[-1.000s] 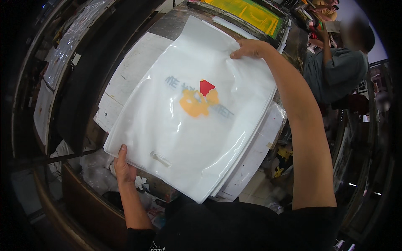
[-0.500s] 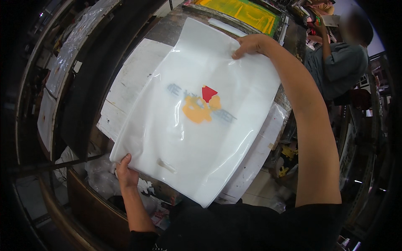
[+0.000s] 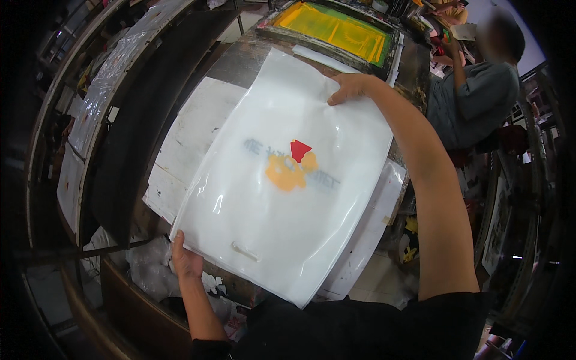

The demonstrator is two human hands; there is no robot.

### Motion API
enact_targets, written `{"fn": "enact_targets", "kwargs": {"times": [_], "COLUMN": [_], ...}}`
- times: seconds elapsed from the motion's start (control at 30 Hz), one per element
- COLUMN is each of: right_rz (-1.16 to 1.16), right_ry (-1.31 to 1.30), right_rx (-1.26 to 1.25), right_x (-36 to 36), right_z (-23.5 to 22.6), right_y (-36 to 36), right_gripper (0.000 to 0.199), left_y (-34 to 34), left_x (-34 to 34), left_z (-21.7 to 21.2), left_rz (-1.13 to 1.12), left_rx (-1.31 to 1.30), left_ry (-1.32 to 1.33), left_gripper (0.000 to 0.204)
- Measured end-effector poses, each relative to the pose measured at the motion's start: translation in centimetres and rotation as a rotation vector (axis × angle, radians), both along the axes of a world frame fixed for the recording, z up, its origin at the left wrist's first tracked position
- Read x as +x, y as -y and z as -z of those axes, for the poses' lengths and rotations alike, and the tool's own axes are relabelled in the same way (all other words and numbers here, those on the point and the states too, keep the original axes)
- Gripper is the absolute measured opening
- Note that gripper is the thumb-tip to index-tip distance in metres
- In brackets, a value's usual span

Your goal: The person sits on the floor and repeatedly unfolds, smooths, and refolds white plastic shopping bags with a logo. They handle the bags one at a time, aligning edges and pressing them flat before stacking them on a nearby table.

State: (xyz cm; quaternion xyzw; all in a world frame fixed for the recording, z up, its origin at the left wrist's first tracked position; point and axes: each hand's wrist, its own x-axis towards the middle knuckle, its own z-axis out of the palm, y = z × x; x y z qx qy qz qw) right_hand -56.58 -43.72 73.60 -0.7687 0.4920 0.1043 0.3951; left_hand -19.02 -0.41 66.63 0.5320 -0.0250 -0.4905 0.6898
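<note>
A large white, glossy plastic bag (image 3: 240, 198) is spread between my two hands, above white boards on the table. On it are a red patch, an orange-yellow shape and faint grey lettering showing through. A slot-shaped handle hole lies close to its near edge. My left hand (image 3: 187, 259) grips the near left corner, thumb on top and fingers underneath. At the far right corner, my right hand (image 3: 353, 87) pinches the edge between thumb and fingers. Layered edges run along the sides; whether this is one bag or several, I cannot tell.
Beyond the bag lies a printing screen (image 3: 336, 30) smeared with yellow ink. White boards (image 3: 192, 132) show under the bag. Dark racks (image 3: 135, 114) with plastic-covered panels stand on the left. A co-worker in a grey shirt (image 3: 480, 102) is at the far right.
The view has shifted, so the table, screen and bag sit lower in the picture. The bag's surface looks smoother, with fewer ripples. Both hands keep their hold on its corners.
</note>
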Motion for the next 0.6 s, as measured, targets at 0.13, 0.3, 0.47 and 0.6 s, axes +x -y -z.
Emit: {"fn": "enact_targets", "kwargs": {"times": [0.13, 0.3, 0.47, 0.6], "right_rz": [-0.027, -0.015, 0.393, 0.811], "right_ry": [-0.040, -0.081, 0.341, 0.630], "right_rx": [-0.010, -0.354, -0.650, -0.992], "right_x": [0.8, -0.1, -1.8, -8.8], "right_z": [-0.2, 0.7, -0.4, 5.5], "right_y": [-0.1, 0.1, -6.5, -14.7], "right_gripper": [0.071, 0.082, 0.073, 0.073], "left_y": [0.0, 1.0, 1.4, 1.5], "left_x": [0.3, -0.6, -2.4, -3.7], "left_z": [0.9, 0.9, -0.5, 0.4], "left_rz": [0.006, -0.086, -0.177, -0.157], "left_rx": [0.027, 0.054, 0.138, 0.146], "left_ry": [0.146, 0.207, 0.372, 0.550], "left_gripper": [0.049, 0.052, 0.060, 0.063]}}
